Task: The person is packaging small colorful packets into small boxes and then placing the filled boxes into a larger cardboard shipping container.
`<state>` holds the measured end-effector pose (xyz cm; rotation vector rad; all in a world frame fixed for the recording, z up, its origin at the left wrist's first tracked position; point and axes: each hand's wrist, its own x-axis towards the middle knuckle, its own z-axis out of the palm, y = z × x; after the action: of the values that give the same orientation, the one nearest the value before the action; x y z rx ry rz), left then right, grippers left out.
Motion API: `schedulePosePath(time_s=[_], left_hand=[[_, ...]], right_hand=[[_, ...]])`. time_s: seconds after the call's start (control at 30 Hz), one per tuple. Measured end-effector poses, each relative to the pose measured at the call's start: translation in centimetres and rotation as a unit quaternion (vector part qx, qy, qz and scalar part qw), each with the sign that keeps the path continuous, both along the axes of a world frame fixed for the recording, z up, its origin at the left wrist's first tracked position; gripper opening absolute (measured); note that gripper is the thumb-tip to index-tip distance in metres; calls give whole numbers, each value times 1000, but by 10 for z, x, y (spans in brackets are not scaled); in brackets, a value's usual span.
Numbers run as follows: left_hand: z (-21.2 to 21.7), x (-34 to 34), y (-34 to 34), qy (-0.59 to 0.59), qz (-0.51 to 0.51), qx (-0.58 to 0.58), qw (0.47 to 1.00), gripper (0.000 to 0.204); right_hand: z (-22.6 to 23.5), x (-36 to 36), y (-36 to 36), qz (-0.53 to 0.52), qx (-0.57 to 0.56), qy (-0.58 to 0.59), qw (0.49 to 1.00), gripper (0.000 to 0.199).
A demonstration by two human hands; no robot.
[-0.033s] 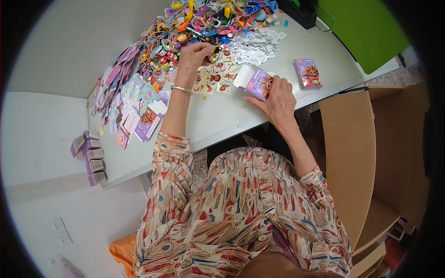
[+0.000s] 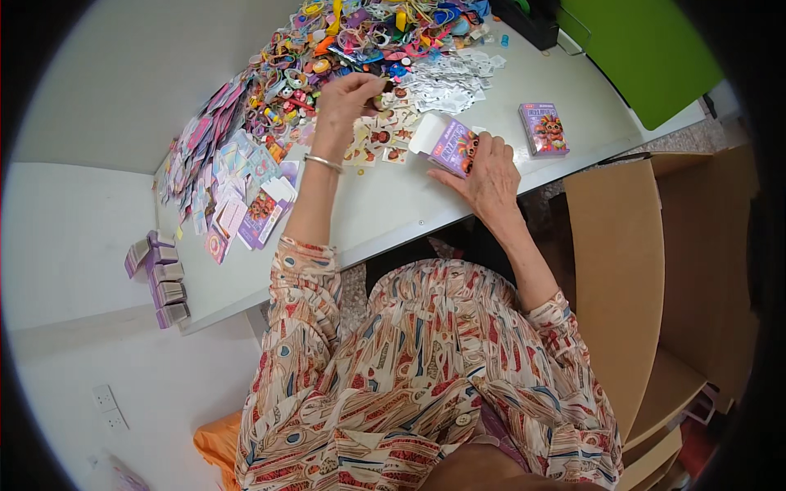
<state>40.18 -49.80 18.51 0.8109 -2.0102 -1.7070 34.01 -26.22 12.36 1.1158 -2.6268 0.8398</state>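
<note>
My right hand [image 2: 489,172] is closed round a small purple cardboard box [image 2: 446,146] printed with a cartoon character; its white end flap stands open toward the left. My left hand [image 2: 345,106] is raised above small character stickers [image 2: 381,137], thumb and fingers pinched together. A small dark bit shows at its fingertips, too little to name. Beyond that hand lies a big heap of colourful small trinkets [image 2: 327,57]. White paper slips [image 2: 450,80] are piled to the right of the heap. A second purple box [image 2: 544,129], closed, stands farther right on the table.
Piles of printed cards [image 2: 201,151] and flat purple packaging [image 2: 260,214] cover the table's left side. Several purple card bundles [image 2: 164,278] sit at its left edge. A large open carton [image 2: 618,270] stands at the right, below a green panel [image 2: 647,57]. An orange bag [image 2: 219,446] is at lower left.
My left hand has shifted slightly to the right, still pinched. My right hand and the box it holds have moved a little to the left.
</note>
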Motion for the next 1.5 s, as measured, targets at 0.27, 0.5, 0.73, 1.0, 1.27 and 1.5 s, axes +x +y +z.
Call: schedulePosePath(time_s=[0.27, 0.5, 0.73, 1.0, 1.27, 1.5], left_hand=[[-31, 2, 67, 60, -15, -154, 986, 14], [-41, 8, 74, -24, -74, -459, 885, 21], [-25, 18, 77, 30, -81, -43, 995, 23], [-62, 30, 124, 149, -16, 65, 987, 31], [-60, 33, 102, 92, -130, 20, 987, 29], [-58, 62, 98, 16, -178, 9, 984, 29]], right_hand=[[-4, 3, -9, 7, -30, 58, 998, 78], [-9, -1, -4, -7, -30, 48, 998, 76], [-4, -2, -1, -16, -26, -18, 999, 80], [0, 2, -7, 4, -56, 19, 998, 72], [18, 9, 4, 68, -81, -132, 986, 88], [4, 15, 9, 160, -83, -167, 969, 94]])
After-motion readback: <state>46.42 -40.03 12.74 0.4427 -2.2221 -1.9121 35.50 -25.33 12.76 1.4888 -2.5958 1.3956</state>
